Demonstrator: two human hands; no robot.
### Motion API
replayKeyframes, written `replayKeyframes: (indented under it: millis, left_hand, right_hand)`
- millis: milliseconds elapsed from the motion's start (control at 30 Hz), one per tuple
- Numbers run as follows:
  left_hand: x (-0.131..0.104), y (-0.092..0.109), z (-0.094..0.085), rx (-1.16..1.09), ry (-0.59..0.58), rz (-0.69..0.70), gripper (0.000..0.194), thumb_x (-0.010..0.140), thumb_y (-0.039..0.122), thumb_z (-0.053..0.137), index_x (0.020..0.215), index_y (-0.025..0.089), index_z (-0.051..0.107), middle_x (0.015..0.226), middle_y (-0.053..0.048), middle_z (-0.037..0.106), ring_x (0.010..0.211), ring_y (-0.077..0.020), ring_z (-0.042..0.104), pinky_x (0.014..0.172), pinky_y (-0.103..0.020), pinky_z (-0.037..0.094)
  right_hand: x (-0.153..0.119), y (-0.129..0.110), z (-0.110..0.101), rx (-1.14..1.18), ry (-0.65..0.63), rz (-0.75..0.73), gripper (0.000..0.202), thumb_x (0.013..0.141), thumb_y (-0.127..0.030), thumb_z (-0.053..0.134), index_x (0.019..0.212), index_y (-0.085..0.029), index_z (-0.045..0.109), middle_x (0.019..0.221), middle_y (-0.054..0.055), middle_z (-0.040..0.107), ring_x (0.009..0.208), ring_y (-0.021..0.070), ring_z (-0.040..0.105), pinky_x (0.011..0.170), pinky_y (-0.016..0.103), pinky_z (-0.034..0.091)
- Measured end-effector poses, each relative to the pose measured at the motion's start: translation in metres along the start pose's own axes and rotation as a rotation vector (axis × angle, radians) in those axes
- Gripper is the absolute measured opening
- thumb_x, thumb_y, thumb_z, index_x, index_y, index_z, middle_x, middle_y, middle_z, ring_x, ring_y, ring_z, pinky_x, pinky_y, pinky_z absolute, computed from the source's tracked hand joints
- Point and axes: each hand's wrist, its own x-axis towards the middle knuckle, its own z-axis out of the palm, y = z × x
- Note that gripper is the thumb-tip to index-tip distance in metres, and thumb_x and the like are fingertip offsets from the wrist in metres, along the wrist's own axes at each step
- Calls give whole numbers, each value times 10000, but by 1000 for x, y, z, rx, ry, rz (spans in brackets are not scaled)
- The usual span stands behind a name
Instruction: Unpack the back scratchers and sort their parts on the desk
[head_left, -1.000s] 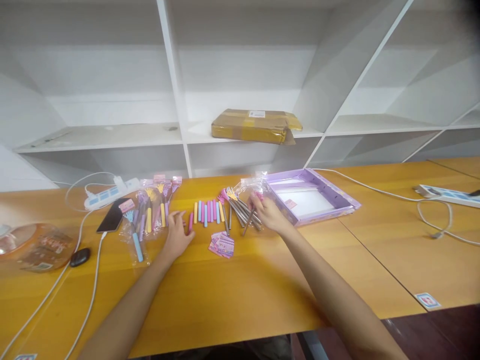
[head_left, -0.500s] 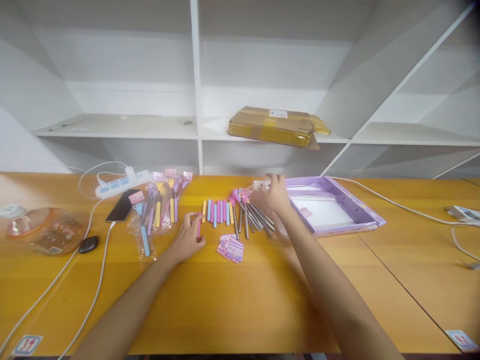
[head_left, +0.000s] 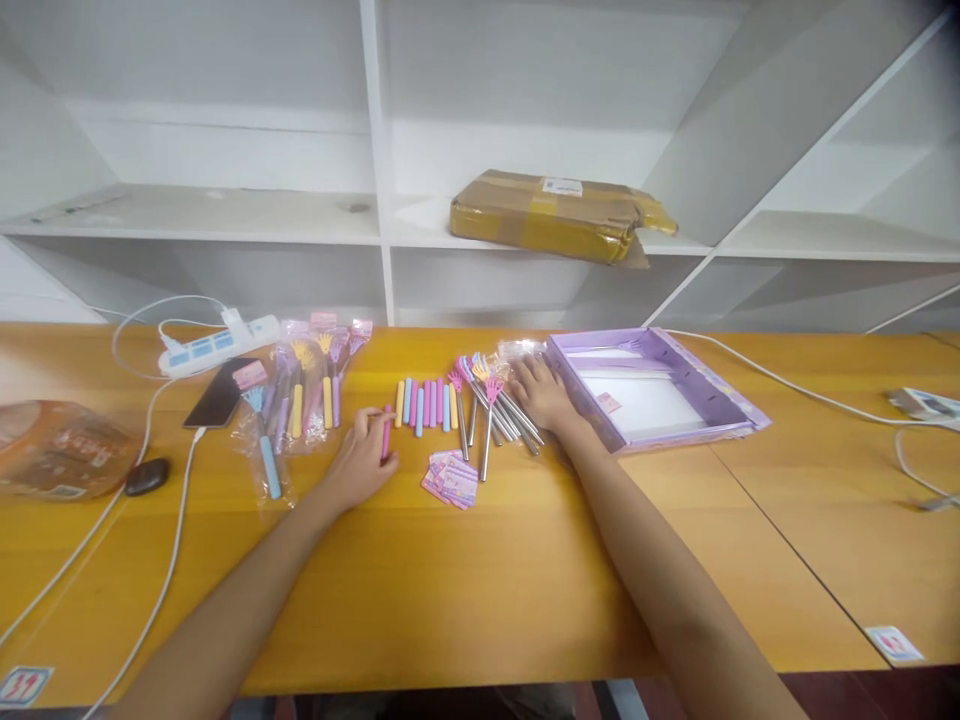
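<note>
My left hand (head_left: 361,462) is closed around a short pink handle tube (head_left: 387,432), which stands almost in line with a row of yellow, blue, pink and purple handle tubes (head_left: 427,404). To the right of that row lies a pile of back scratchers (head_left: 487,425) with hand-shaped heads and bare metal rods. My right hand (head_left: 541,392) rests with fingers spread on clear plastic bags (head_left: 521,348), between the pile and the purple box. Small printed pink cards (head_left: 450,480) lie in front of the row. Bagged back scratchers with coloured handles (head_left: 300,385) are grouped at the left.
An open purple box (head_left: 660,435) sits at right. On the left are a power strip (head_left: 217,345), a phone (head_left: 223,393), a black object (head_left: 147,477), an orange translucent package (head_left: 67,450) and white cables. A taped carton (head_left: 562,215) lies on the shelf behind.
My right hand has lowered and flattened onto the plastic bags, its fingers spreading out. My left hand still has the pink tube beside the row. The whole view has shifted slightly.
</note>
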Motion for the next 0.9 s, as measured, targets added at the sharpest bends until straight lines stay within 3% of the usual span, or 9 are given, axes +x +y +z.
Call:
replayKeyframes:
  millis: [267, 367, 467, 567, 667, 767, 900]
  left_hand:
    - [4, -3, 4, -6, 14, 13, 600, 920, 215, 652, 1497, 204, 489, 1397, -150, 464, 1289, -354, 623, 1186, -568, 500]
    - [4, 0, 2, -30, 60, 0, 658, 907, 235, 667, 1520, 179, 437, 1406, -168, 447, 1360, -376, 577, 1210, -590, 477]
    - [4, 3, -2, -31, 198, 5, 631, 887, 212, 665, 1472, 157, 436, 1386, -179, 446, 1400, -385, 534, 1231, -598, 452]
    - [4, 4, -5, 3, 279, 25, 571, 859, 187, 678, 1393, 166, 477, 1322, -167, 479, 1365, -391, 547, 1214, -599, 464]
    - [2, 4, -4, -18, 241, -19, 539, 846, 178, 685, 1350, 178, 494, 1296, -151, 469, 1204, -349, 643, 1128, -567, 540]
    - [-1, 5, -4, -96, 195, -69, 513, 842, 161, 671, 1326, 195, 504, 1335, -139, 431, 1005, -253, 700, 1039, -500, 600]
    - [0, 7, -16, -38, 266, -78, 470, 866, 167, 661, 1318, 183, 531, 1354, -158, 440, 1111, -276, 678, 1077, -484, 576]
  right_hand:
    - [5, 7, 1, 47, -64, 10, 658, 1142, -499, 270, 1703, -197, 430, 1790, 167, 375, 1667, 376, 294, 1319, 648, 246]
    - [2, -2, -11, 62, -14, 10, 600, 1140, -425, 299, 1640, -158, 496, 1748, 209, 429, 1632, 371, 357, 1296, 665, 256]
    - [-8, -16, -35, 70, 94, 3, 538, 1104, -260, 316, 1583, -123, 520, 1715, 235, 456, 1623, 340, 363, 1294, 645, 226]
    - [-32, -34, -63, 155, 290, -89, 516, 1014, -143, 396, 1499, -159, 573, 1626, 204, 551, 1576, 318, 420, 1258, 576, 272]
    - [-67, -57, -84, 308, 442, -254, 400, 981, -117, 449, 1294, -226, 673, 1401, 135, 698, 1469, 310, 529, 1195, 525, 319]
    - [-103, -79, -90, 396, 437, -349, 286, 978, -98, 487, 1083, -256, 701, 1183, 79, 763, 1345, 298, 618, 1136, 500, 329]
    - [-129, -99, -78, 481, 381, -416, 258, 975, -75, 515, 967, -261, 695, 1030, 40, 776, 1157, 269, 689, 1053, 481, 345]
